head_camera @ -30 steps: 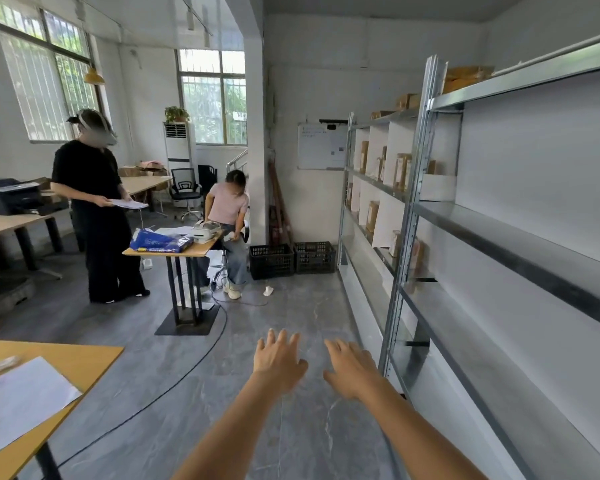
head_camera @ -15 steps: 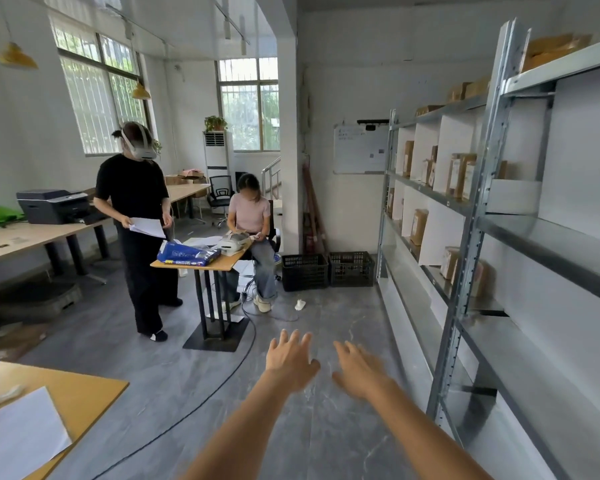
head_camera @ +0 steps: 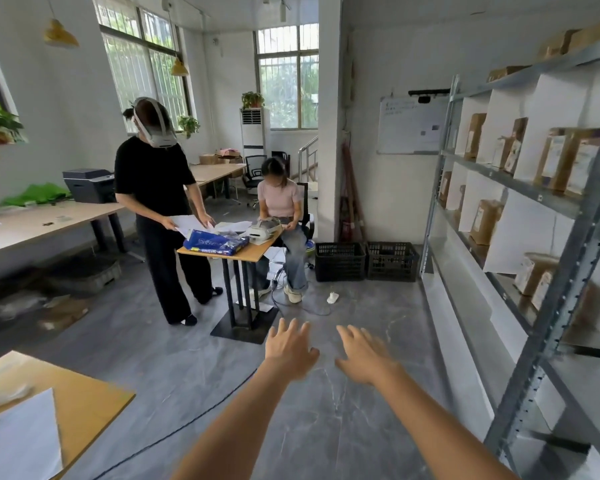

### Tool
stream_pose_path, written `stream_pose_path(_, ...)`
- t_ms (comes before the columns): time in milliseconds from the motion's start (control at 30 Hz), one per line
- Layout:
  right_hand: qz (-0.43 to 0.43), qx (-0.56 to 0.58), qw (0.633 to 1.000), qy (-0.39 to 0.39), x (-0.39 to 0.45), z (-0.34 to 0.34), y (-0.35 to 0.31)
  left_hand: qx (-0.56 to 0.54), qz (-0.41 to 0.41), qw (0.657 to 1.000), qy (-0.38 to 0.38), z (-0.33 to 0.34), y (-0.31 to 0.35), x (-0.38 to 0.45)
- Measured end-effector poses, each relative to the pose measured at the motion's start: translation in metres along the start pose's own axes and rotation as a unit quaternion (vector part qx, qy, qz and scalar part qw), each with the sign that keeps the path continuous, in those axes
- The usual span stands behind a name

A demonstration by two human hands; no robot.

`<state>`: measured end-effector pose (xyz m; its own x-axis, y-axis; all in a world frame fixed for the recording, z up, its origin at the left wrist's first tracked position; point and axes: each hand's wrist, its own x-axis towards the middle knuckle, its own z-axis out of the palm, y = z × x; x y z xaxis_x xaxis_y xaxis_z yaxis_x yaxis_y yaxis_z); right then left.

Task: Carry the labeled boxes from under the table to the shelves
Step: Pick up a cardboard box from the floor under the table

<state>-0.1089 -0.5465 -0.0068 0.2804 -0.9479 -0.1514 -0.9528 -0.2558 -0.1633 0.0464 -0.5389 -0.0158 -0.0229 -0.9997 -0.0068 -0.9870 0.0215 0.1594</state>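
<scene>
Both arms stretched forward over the grey floor [head_camera: 174,368], palms down: left hand [head_camera: 289,348] and right hand [head_camera: 362,355] side by side, apart, fingers spread and slack, nothing held. Right of the hands, metal shelves [head_camera: 555,308] carrying brown boxes [head_camera: 568,161] with pale labels, print too small to read. Beyond the shelves, a whiteboard [head_camera: 411,124] with faint, unreadable marks, and two black crates [head_camera: 364,261] on the floor below it. Left of the crates, a small table [head_camera: 231,252] with a blue pack [head_camera: 215,242], lettering illegible, and a white device [head_camera: 262,230]; one person standing in a headset, sorting papers, another seated behind. Left of the hands, a wooden table corner [head_camera: 84,403] with a white sheet. Compared with half a second ago, view swung left, shelves further toward the right edge, hands still empty and open.
</scene>
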Motion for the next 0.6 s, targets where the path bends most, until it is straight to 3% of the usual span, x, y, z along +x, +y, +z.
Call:
stream_pose_path(300, -0.038, -0.037, 0.999, 0.002, 0.185, -0.020, -0.047, -0.027, -0.044, 0.999, 0.003, -0.008, -0.095, 0.151)
stream_pose_path(600, -0.118, -0.044, 0.992, -0.024, 0.343, -0.024, -0.129, -0.022, -0.138, 0.990, 0.012, -0.019, -0.222, 0.249)
